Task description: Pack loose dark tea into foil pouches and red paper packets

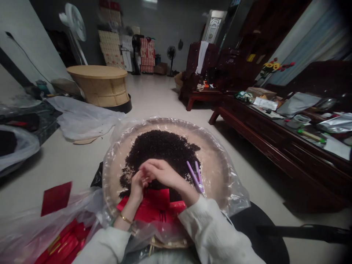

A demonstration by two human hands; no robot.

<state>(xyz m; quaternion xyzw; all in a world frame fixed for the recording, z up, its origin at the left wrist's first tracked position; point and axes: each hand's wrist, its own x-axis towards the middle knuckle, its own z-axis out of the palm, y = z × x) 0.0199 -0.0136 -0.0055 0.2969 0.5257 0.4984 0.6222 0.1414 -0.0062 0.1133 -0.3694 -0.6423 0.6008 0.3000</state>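
Observation:
My left hand (138, 185), with a gold bracelet at the wrist, and my right hand (158, 170) meet over the near part of a heap of dark, tea-like leaves (162, 145). The fingers of both are curled together; whatever lies between them is hidden. Red packets (156, 200) lie just below my hands, partly covered by the left wrist and right forearm. To the right, a small purple hair straightener (197, 178) rests with its arms apart and a white cord running from it. Everything sits on a wide round tray (220, 172) lined with clear plastic.
At lower left, a plastic bag (27, 231) holds several red packets, with a flat red square (56, 198) above it. A black round stool (264, 234) stands at lower right. A dark wooden table (247, 128) loaded with clutter runs along the right. A bamboo drum-shaped basket (100, 86) stands behind.

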